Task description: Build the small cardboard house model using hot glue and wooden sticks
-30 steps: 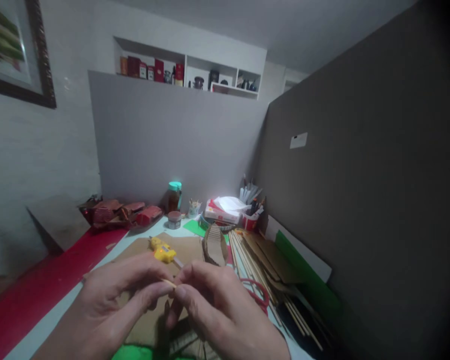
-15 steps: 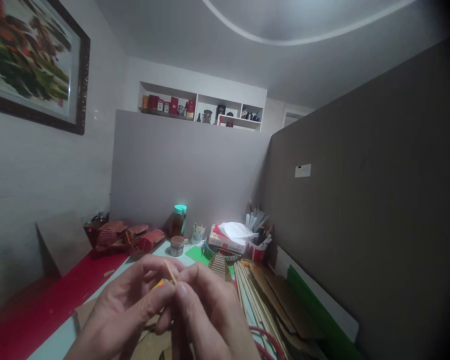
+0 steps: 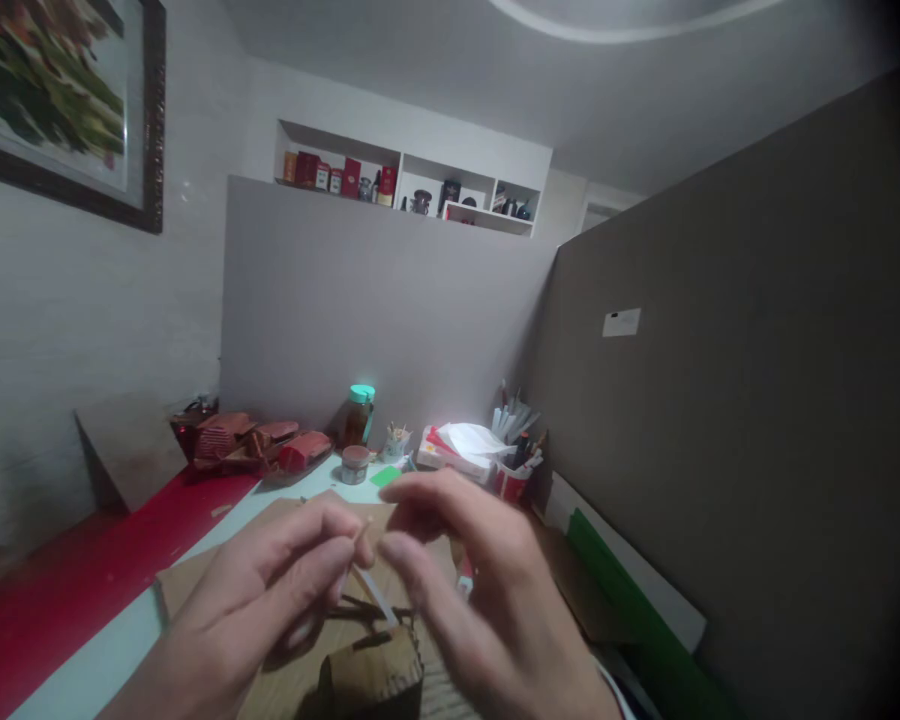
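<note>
While left hand (image 3: 232, 600) pinches 1 stick (image 3: 368, 523) | right hand (image 3: 508, 575) just beside

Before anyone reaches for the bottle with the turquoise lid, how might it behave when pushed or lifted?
The bottle stands upright, taller than wide, so a push near its lid could tip it. Its rounded body suggests it might roll if knocked over. Dark contents seem to show inside, so it may feel heavier than an empty one.
</note>
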Tool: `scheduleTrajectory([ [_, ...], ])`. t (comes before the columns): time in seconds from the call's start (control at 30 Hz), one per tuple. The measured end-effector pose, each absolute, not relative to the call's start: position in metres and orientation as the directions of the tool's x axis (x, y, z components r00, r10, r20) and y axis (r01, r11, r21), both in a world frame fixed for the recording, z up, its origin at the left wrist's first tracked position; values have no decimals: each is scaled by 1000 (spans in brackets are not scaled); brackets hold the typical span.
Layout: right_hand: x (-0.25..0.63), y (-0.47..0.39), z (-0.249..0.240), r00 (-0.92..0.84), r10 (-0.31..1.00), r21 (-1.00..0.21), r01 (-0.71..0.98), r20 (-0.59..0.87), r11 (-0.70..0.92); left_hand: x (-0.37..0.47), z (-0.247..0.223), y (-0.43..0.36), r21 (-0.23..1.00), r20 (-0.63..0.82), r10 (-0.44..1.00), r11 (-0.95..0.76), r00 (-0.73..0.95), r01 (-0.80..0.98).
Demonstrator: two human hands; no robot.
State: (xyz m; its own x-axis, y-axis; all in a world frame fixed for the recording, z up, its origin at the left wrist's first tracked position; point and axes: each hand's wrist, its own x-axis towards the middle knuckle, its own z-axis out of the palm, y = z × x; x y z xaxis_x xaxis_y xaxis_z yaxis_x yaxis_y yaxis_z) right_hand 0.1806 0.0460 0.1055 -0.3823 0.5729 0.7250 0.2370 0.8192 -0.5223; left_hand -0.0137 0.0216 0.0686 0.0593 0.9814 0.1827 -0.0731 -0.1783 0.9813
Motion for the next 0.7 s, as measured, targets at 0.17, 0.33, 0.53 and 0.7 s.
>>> scheduleTrajectory([
  [0.17, 172, 53, 89, -428, 398, -330, 226, 811, 916, -18, 66, 19, 922, 288, 949, -311, 127, 231],
  [0.33, 171, 57, 84, -415, 448, -364, 270, 792, 892, -24, 68, 22, 895, 256, 938, -322, 236, 310],
  [0.53, 164, 59, 74, -320, 501, -418, 295, 804, 859, -29, 66, 29, 814, 338, 929, -369, 152, 448],
  [0.7, 166, 57, 79, -381, 586, -496, 314, 715, 809, -25, 67, 24, 732, 424, 898, -419, 122, 538],
])
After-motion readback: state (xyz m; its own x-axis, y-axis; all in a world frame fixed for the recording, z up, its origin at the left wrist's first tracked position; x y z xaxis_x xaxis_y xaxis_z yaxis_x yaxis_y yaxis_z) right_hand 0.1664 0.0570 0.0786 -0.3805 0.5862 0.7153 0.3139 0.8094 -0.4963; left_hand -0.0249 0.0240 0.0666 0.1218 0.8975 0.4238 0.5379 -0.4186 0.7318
